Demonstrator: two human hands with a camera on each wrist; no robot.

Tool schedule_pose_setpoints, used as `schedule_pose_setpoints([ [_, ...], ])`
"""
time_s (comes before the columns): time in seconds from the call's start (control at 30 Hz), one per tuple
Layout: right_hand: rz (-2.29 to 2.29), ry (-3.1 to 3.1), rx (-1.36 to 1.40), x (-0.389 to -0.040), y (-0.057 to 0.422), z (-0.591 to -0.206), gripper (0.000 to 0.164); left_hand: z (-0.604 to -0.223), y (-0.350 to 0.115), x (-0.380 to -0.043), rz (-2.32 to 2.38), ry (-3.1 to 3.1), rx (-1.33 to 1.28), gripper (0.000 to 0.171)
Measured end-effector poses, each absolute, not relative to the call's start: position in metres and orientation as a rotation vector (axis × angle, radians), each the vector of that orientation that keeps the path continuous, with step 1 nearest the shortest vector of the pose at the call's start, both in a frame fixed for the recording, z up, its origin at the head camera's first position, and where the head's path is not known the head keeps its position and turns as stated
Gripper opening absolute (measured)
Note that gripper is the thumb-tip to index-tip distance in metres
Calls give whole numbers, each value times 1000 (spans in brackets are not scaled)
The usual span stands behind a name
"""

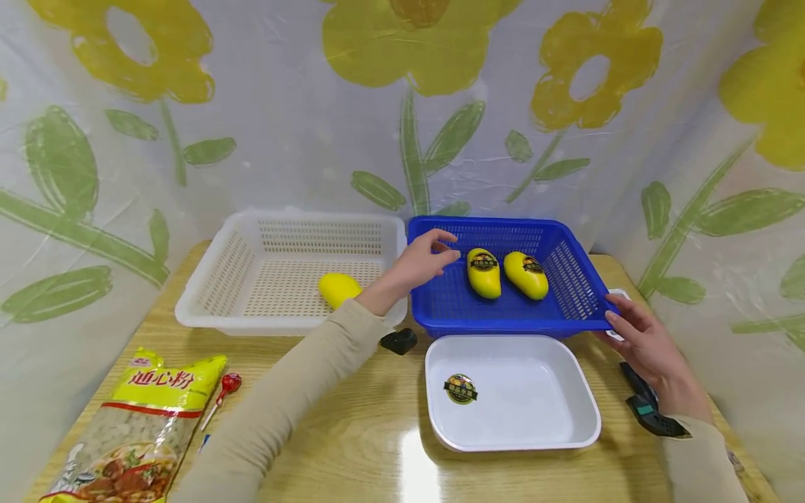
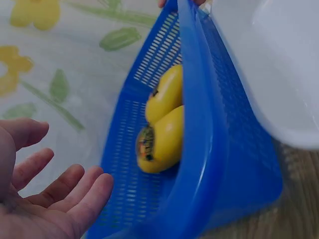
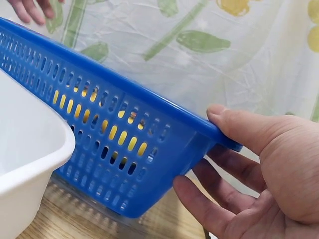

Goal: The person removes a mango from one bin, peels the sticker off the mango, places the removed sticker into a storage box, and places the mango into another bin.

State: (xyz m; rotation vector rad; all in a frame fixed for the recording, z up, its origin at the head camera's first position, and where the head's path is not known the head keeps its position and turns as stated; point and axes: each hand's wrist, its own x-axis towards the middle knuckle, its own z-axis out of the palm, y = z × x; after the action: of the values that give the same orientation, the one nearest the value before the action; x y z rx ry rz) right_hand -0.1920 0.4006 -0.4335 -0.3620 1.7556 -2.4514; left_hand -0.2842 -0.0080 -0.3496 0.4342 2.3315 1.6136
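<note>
My left hand [image 1: 428, 258] hovers over the left part of the blue basket [image 1: 434, 307], fingers loosely bent and holding nothing. In the left wrist view the fingers [image 2: 89, 199] are spread apart from the mangoes. Two yellow mangoes with dark labels, a left mango [image 1: 483, 274] and a right mango [image 1: 527, 275], lie side by side in that basket. At its front right corner my right hand [image 1: 648, 346] grips the rim, thumb [image 3: 234, 122] on top and fingers underneath. A third mango [image 1: 338, 288] lies in the white basket [image 1: 207, 307], partly covered by my left arm.
A white tub [image 1: 522, 405] with a round fruit label [image 1: 461, 389] inside stands in front of the blue basket. At the front left lie a yellow-topped food bag [image 1: 138, 426] and a red lollipop [image 1: 230, 383]. A flowered curtain [image 1: 302, 140] hangs behind the table.
</note>
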Motion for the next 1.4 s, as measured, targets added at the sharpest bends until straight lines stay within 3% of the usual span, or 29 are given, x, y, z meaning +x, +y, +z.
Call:
schedule_pose_setpoints([
  [0.47, -2420, 1810, -291, -188, 405, -433, 35, -373, 58, -313, 1811, 2278, 141, 44],
  [1.4, -2404, 1819, -318, -192, 401, -429, 36, -396, 71, -332, 1777, 2128, -7, 43],
])
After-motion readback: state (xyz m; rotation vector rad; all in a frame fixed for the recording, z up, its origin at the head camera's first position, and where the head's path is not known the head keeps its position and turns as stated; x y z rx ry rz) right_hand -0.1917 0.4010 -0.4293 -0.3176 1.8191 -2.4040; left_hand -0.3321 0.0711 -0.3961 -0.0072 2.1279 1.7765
